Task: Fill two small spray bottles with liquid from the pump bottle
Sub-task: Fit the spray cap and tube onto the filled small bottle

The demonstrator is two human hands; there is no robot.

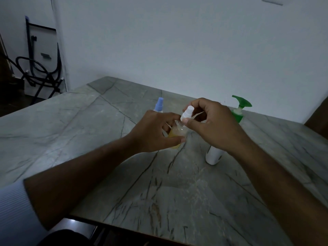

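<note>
Now we are gripping the small spray bottle (177,134), in front of the green pump bottle (238,112), with our left hand (152,132) while our right hand (211,125) is pinching its white sprayer cap (186,112); we should be keeping it upright, threading squarely.

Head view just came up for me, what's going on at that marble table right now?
A person is capping a small clear spray bottle of yellowish liquid. The left hand grips its body while the right hand pinches the white spray cap at its neck. A second small bottle with a blue spray top stands behind, a green pump bottle to the right, and a white bottle under the right wrist, all on the grey marble table.
</note>
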